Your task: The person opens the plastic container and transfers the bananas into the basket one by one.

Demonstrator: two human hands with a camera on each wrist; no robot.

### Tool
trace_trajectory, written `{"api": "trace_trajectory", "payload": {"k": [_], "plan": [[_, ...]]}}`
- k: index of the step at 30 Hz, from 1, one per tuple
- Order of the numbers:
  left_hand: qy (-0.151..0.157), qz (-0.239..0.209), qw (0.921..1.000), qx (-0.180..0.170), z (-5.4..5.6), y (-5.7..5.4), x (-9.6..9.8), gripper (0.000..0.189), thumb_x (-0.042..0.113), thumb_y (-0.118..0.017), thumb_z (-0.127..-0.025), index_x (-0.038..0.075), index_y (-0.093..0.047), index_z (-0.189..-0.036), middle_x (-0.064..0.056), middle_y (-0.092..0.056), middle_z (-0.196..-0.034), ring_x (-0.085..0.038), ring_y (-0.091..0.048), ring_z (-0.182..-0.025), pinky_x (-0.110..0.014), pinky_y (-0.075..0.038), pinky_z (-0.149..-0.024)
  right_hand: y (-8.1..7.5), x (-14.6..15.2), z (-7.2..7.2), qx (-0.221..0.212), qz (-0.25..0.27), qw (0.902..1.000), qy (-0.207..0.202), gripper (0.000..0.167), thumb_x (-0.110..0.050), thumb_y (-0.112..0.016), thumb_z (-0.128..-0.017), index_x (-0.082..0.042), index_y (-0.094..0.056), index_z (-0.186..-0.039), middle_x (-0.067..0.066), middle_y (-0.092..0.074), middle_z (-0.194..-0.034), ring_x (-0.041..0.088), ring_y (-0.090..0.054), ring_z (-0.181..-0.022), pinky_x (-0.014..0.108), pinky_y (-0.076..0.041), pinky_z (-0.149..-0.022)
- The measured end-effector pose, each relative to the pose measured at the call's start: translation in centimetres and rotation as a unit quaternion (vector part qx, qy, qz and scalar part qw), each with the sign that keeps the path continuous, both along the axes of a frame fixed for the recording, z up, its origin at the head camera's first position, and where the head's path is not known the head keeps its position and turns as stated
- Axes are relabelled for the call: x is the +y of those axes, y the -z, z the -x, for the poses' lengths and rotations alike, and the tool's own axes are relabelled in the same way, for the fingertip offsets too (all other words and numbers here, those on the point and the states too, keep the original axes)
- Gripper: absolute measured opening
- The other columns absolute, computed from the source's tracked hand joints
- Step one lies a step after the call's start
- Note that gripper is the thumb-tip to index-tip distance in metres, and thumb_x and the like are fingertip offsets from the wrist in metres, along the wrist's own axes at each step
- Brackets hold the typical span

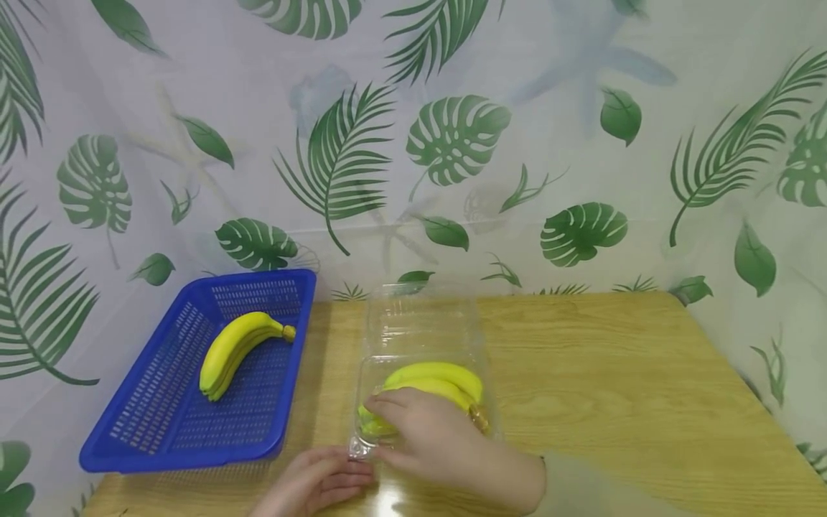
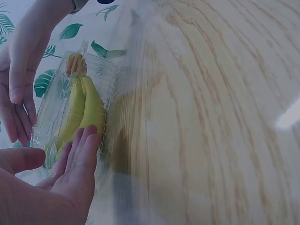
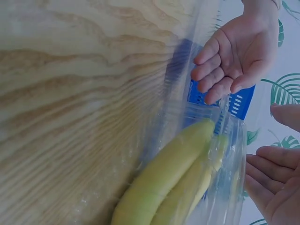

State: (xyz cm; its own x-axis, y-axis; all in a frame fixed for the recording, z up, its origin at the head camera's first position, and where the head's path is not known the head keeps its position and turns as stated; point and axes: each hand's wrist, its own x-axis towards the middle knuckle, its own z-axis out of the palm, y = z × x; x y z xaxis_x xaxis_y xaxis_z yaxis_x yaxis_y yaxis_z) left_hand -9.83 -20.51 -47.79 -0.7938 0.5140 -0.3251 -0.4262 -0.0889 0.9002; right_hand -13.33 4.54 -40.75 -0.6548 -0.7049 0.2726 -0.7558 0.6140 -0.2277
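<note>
A clear plastic clamshell box stands on the table with its lid raised at the back. Inside it lies a bunch of yellow bananas, its brown stem end toward the right. My right hand is over the front of the box and hides part of the bunch; its fingers look extended in the right wrist view, with nothing gripped. Beside the box's front left corner is my left hand, fingertips close to that corner. In the left wrist view the left hand has loosely extended fingers and an empty palm.
To the left, a blue plastic basket holds another bunch of bananas. The wooden table extends to the right. A white cloth with green leaf prints hangs behind the table.
</note>
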Motion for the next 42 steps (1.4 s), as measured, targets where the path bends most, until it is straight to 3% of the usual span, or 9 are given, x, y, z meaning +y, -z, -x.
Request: {"api": "trace_trajectory", "payload": {"k": [11,15,21,30,37,42], "plan": [[0.013,-0.048,0.9987,0.004,0.3,0.3,0.2,0.036,0.013,-0.045,-0.112,-0.013,-0.06,-0.132,-0.016,-0.076,-0.127,-0.016,-0.075,-0.113,-0.033,-0.061,-0.105,0.6,-0.9,-0.3,0.015,-0.019,0.9996,-0.014,0.06,-0.04,-0.078,-0.095,-0.007,-0.065,-0.143,0.006,-0.071,-0.142,0.02,-0.069,-0.129,0.033,-0.057,-0.112],[0.006,-0.043,0.9991,-0.004,0.2,0.1,0.3,0.032,0.012,-0.046,-0.111,-0.008,-0.063,-0.129,-0.011,-0.077,-0.124,-0.015,-0.075,-0.113,-0.033,-0.062,-0.105,0.9,-1.2,-0.2,0.031,-0.012,0.999,-0.031,0.059,-0.039,-0.079,-0.095,-0.006,-0.065,-0.142,0.007,-0.07,-0.143,0.02,-0.068,-0.131,0.033,-0.056,-0.113],[0.0,-0.012,0.9998,-0.019,0.2,-0.3,0.4,0.041,0.016,-0.047,-0.112,-0.013,-0.059,-0.138,-0.002,-0.079,-0.119,-0.012,-0.075,-0.11,-0.031,-0.062,-0.103,1.4,-2.0,0.1,0.07,-0.013,0.9957,-0.061,0.064,-0.042,-0.081,-0.093,-0.005,-0.065,-0.142,0.007,-0.068,-0.145,0.02,-0.066,-0.134,0.032,-0.054,-0.116],[0.0,-0.015,0.9997,-0.018,0.2,-0.4,0.6,0.047,0.02,-0.044,-0.114,-0.016,-0.055,-0.142,-0.004,-0.079,-0.12,-0.012,-0.076,-0.108,-0.031,-0.063,-0.101,2.2,-2.8,0.5,0.086,-0.06,0.9924,-0.065,0.065,-0.045,-0.078,-0.095,-0.006,-0.064,-0.144,0.007,-0.066,-0.149,0.021,-0.06,-0.142,0.033,-0.049,-0.121],[0.019,-0.056,0.9982,-0.01,0.2,-0.1,0.3,0.041,0.016,-0.039,-0.115,-0.011,-0.062,-0.136,-0.003,-0.079,-0.119,-0.012,-0.076,-0.109,-0.03,-0.063,-0.101,2.2,-2.9,0.4,0.11,-0.079,0.9885,-0.068,0.063,-0.046,-0.076,-0.096,-0.005,-0.065,-0.143,0.008,-0.068,-0.147,0.021,-0.061,-0.141,0.031,-0.048,-0.122],[0.02,-0.058,0.9979,-0.019,0.1,0.0,0.2,0.04,0.017,-0.041,-0.114,-0.009,-0.064,-0.133,-0.005,-0.079,-0.118,-0.014,-0.076,-0.109,-0.031,-0.063,-0.101,2.4,-3.0,0.5,0.122,-0.071,0.9875,-0.07,0.054,-0.037,-0.077,-0.096,-0.007,-0.068,-0.14,0.006,-0.07,-0.144,0.02,-0.062,-0.14,0.03,-0.046,-0.123]]}}
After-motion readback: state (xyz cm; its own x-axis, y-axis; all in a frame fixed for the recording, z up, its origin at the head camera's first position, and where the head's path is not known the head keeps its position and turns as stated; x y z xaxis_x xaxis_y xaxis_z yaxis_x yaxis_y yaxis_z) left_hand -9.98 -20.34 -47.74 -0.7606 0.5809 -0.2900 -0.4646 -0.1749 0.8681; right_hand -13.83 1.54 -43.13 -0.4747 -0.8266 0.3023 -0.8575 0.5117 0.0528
